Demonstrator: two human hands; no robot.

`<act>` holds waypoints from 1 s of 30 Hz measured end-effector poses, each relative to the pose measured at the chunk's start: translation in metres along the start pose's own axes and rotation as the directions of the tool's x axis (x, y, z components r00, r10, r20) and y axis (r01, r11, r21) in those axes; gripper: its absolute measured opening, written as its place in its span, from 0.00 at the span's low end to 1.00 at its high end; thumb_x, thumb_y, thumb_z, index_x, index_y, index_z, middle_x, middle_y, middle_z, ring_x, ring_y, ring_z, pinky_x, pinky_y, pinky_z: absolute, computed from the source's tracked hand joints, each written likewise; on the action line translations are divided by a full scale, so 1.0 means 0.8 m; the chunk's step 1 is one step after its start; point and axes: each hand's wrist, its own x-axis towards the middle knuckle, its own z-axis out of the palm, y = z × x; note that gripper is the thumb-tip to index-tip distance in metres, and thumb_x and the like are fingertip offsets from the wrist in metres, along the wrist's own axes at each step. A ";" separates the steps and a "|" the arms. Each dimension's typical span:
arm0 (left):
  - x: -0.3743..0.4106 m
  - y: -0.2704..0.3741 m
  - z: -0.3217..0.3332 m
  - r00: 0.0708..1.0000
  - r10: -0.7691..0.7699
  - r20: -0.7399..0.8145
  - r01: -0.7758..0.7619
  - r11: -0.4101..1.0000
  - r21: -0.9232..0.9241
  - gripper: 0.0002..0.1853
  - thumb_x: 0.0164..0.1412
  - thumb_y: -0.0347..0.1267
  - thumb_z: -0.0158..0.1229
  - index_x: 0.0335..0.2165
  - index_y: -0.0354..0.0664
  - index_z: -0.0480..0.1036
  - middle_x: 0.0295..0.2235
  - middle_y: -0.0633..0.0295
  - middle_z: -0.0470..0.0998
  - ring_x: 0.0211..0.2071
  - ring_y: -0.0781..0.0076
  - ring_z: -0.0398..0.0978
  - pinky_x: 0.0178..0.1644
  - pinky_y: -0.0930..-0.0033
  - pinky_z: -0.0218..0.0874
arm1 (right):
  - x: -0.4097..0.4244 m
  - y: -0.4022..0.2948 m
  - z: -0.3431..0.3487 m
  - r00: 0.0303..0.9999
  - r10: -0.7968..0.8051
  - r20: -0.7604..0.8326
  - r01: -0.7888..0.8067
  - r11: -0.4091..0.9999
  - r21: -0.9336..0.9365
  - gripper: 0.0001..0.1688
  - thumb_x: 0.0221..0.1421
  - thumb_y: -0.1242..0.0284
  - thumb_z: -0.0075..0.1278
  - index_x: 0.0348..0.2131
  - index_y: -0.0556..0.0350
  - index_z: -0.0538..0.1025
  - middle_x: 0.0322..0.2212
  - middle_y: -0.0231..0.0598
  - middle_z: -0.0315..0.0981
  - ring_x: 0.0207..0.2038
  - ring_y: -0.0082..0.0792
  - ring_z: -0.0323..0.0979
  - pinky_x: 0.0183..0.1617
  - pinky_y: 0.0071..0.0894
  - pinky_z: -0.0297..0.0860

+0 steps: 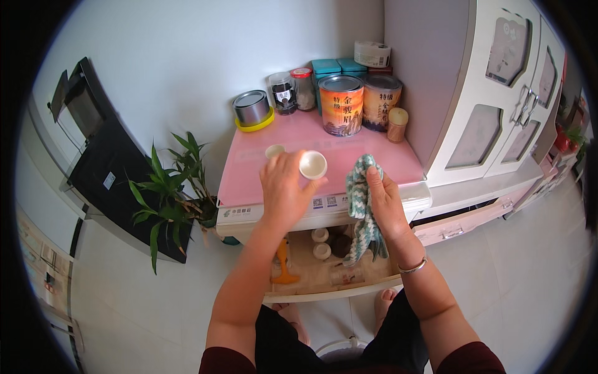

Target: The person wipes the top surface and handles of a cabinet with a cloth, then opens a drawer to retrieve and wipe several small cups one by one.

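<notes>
My left hand [285,187] holds a small white cup [313,165], its mouth turned towards me, above the pink-covered top of a cabinet [243,182]. A green-and-white knitted cloth [359,196] hangs from my right hand [385,196], pinched between thumb and fingers. Just behind my left hand a pale round cup or lid [275,151] stands on the pink cover. Below my hands is an open drawer [336,295]. In it lie small white round pieces [321,251], a dark round thing [342,245] and an orange tool with a handle [282,266].
Along the back of the top stand orange tea tins [341,107], jars [283,96], teal boxes [326,68], a silver tin [251,107] on a yellow base and a candle-like cylinder [397,125]. A potted plant [187,187] is at the left, a white cupboard [486,117] at the right.
</notes>
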 end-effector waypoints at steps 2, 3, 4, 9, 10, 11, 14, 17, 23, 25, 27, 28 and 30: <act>0.017 -0.026 0.016 0.996 -0.070 -0.059 0.074 0.995 0.074 0.27 0.39 0.41 0.65 0.38 0.41 0.69 0.34 0.60 0.71 0.41 0.59 0.64 0.47 0.58 0.48 | 0.004 -0.007 -0.001 1.000 0.023 -0.003 -0.023 0.999 0.043 0.22 0.63 0.60 0.34 0.35 0.61 0.71 0.25 0.25 0.67 0.27 0.14 0.60 0.31 0.15 0.61; 0.026 -0.036 0.028 0.993 -0.106 -0.049 0.111 0.987 0.112 0.26 0.39 0.42 0.65 0.38 0.42 0.69 0.34 0.61 0.71 0.42 0.59 0.63 0.48 0.57 0.48 | 0.004 -0.007 -0.005 0.999 0.047 -0.012 -0.046 0.997 0.055 0.22 0.63 0.60 0.34 0.35 0.60 0.71 0.25 0.24 0.66 0.27 0.13 0.60 0.31 0.15 0.61; 0.033 -0.046 0.035 0.989 -0.144 -0.041 0.149 0.976 0.159 0.26 0.40 0.44 0.65 0.38 0.43 0.70 0.35 0.61 0.71 0.44 0.59 0.63 0.48 0.55 0.47 | 0.004 -0.006 -0.006 0.997 0.073 -0.014 -0.072 0.995 0.074 0.22 0.63 0.60 0.34 0.35 0.60 0.71 0.24 0.24 0.65 0.26 0.13 0.59 0.30 0.14 0.61; 0.048 -0.074 0.056 0.904 -0.425 0.042 0.392 0.864 0.316 0.28 0.39 0.49 0.63 0.40 0.47 0.72 0.40 0.60 0.70 0.48 0.60 0.59 0.51 0.51 0.44 | 0.003 -0.001 -0.007 0.999 0.027 0.020 -0.027 0.999 0.033 0.20 0.63 0.61 0.35 0.33 0.59 0.70 0.22 0.21 0.62 0.24 0.12 0.56 0.27 0.13 0.58; 0.048 -0.078 0.058 0.892 -0.448 0.058 0.407 0.853 0.327 0.28 0.40 0.49 0.63 0.40 0.48 0.72 0.41 0.60 0.70 0.48 0.59 0.60 0.51 0.52 0.46 | 0.002 -0.003 -0.006 0.999 0.027 0.021 -0.027 0.999 0.029 0.20 0.63 0.61 0.35 0.33 0.59 0.70 0.22 0.21 0.62 0.24 0.12 0.56 0.27 0.13 0.58; 0.047 -0.084 0.059 0.879 -0.471 0.073 0.422 0.841 0.339 0.29 0.40 0.50 0.63 0.41 0.48 0.72 0.41 0.60 0.70 0.48 0.59 0.61 0.50 0.53 0.49 | 0.002 -0.003 -0.007 0.999 0.027 0.023 -0.028 0.999 0.025 0.20 0.63 0.61 0.35 0.33 0.59 0.70 0.22 0.21 0.62 0.24 0.12 0.56 0.27 0.13 0.57; 0.041 -0.095 0.063 0.840 -0.531 0.110 0.474 0.818 0.325 0.28 0.41 0.50 0.61 0.41 0.49 0.72 0.44 0.57 0.68 0.49 0.57 0.61 0.50 0.52 0.50 | 0.004 0.002 -0.008 0.999 0.021 0.041 -0.021 1.000 -0.014 0.21 0.63 0.60 0.35 0.34 0.61 0.70 0.22 0.22 0.62 0.26 0.13 0.56 0.30 0.15 0.58; 0.041 -0.096 0.065 0.828 -0.545 0.130 0.489 0.817 0.305 0.29 0.41 0.49 0.61 0.42 0.46 0.71 0.45 0.55 0.67 0.48 0.55 0.61 0.50 0.51 0.51 | 0.003 -0.001 -0.010 0.998 0.018 0.064 -0.015 0.998 -0.056 0.21 0.63 0.60 0.35 0.34 0.62 0.70 0.23 0.22 0.62 0.27 0.14 0.56 0.32 0.15 0.59; 0.024 -0.058 0.033 0.974 -0.201 -0.105 0.216 0.964 0.157 0.22 0.45 0.38 0.60 0.39 0.38 0.69 0.36 0.54 0.70 0.40 0.53 0.66 0.44 0.57 0.58 | 0.000 0.001 -0.009 0.997 -0.004 0.077 0.010 0.997 -0.073 0.22 0.63 0.60 0.34 0.34 0.62 0.69 0.23 0.22 0.62 0.27 0.14 0.56 0.32 0.16 0.59; -0.006 -0.017 0.010 0.997 0.005 -0.082 -0.002 0.999 0.037 0.16 0.47 0.32 0.57 0.37 0.38 0.69 0.35 0.55 0.70 0.37 0.55 0.68 0.39 0.61 0.60 | -0.003 0.003 -0.013 0.997 0.013 0.074 -0.009 0.998 -0.062 0.22 0.63 0.60 0.34 0.33 0.62 0.69 0.22 0.22 0.61 0.28 0.13 0.56 0.32 0.16 0.59; -0.055 0.006 0.002 0.946 0.307 0.108 -0.304 0.952 -0.046 0.13 0.48 0.27 0.54 0.36 0.38 0.69 0.35 0.55 0.71 0.35 0.57 0.69 0.35 0.63 0.62 | -0.007 -0.001 -0.019 0.998 0.009 0.065 -0.004 0.998 -0.069 0.22 0.63 0.60 0.34 0.33 0.62 0.69 0.22 0.22 0.61 0.28 0.13 0.56 0.32 0.16 0.59; -0.077 0.006 -0.003 0.844 0.481 0.237 -0.473 0.876 -0.092 0.13 0.47 0.26 0.53 0.36 0.38 0.69 0.35 0.55 0.71 0.34 0.57 0.70 0.33 0.62 0.63 | -0.008 -0.002 -0.016 0.997 0.007 0.073 -0.002 0.998 -0.064 0.22 0.63 0.60 0.34 0.33 0.61 0.69 0.23 0.22 0.61 0.28 0.13 0.56 0.32 0.16 0.59; -0.104 0.008 -0.003 0.778 0.369 0.508 -0.316 0.929 -0.192 0.15 0.47 0.26 0.53 0.38 0.38 0.69 0.37 0.54 0.70 0.34 0.57 0.71 0.34 0.61 0.64 | -0.008 0.002 -0.013 0.997 -0.021 0.071 0.026 0.997 -0.071 0.21 0.63 0.60 0.34 0.33 0.61 0.69 0.22 0.22 0.61 0.27 0.13 0.56 0.32 0.16 0.59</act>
